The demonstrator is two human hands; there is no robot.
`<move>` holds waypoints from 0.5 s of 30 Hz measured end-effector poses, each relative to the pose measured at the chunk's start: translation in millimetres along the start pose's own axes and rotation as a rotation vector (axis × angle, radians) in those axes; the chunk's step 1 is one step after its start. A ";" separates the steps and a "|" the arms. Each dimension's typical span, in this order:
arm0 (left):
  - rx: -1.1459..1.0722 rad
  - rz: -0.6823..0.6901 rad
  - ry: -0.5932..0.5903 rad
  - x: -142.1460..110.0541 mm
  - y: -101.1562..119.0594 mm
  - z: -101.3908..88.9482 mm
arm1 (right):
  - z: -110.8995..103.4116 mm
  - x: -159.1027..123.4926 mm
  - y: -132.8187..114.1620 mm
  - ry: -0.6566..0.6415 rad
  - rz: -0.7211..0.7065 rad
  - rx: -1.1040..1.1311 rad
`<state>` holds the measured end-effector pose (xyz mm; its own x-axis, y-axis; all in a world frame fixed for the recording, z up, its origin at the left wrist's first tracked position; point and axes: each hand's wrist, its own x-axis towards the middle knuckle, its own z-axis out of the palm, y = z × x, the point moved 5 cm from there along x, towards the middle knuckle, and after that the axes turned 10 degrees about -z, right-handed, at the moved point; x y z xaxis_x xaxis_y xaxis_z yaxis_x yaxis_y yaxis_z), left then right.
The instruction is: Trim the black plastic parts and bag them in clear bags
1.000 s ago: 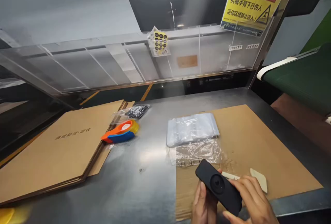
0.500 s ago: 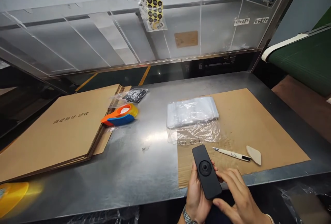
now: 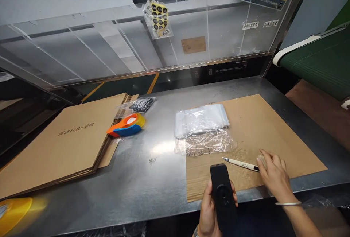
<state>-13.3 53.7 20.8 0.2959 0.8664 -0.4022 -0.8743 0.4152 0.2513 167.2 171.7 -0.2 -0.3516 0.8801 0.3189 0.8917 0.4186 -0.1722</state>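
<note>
My left hand (image 3: 209, 209) grips a long black device (image 3: 222, 197) with a round button, held upright over the table's front edge. My right hand (image 3: 273, 173) rests on the brown cardboard sheet (image 3: 273, 127), fingers curled over a small beige piece that it mostly hides, right beside the end of a white craft knife (image 3: 240, 163) marked A26. Whether the fingers hold the piece or only touch it is unclear.
A stack of clear plastic bags (image 3: 201, 120) and a crumpled clear bag (image 3: 205, 144) lie beyond the knife. An orange-blue tape dispenser (image 3: 127, 125) and a small black packet (image 3: 140, 104) sit beside flat cardboard boxes (image 3: 62, 146). A clear guard panel (image 3: 109, 54) stands behind; a green conveyor (image 3: 319, 62) runs at right.
My right hand left the black device and moved right onto the beige piece by the knife. The left hand alone now holds the device, turned more upright.
</note>
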 end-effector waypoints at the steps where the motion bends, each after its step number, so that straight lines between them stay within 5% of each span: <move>1: -0.004 -0.010 -0.004 0.2 -1.2 -0.6 | 6.4 1.8 10.6 -0.050 0.028 -0.065; 7: 0.008 -0.037 -0.044 0.0 -4.1 3.0 | 23.3 4.8 41.2 -0.179 0.066 -0.120; 15: 0.053 0.000 0.002 -3.6 -6.1 -0.9 | 18.9 -0.4 53.0 -0.165 0.014 -0.014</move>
<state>-9.5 47.8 20.0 0.2946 0.8661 -0.4039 -0.8531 0.4288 0.2973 209.2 197.8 -27.1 -0.3797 0.9113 0.1590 0.9006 0.4035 -0.1619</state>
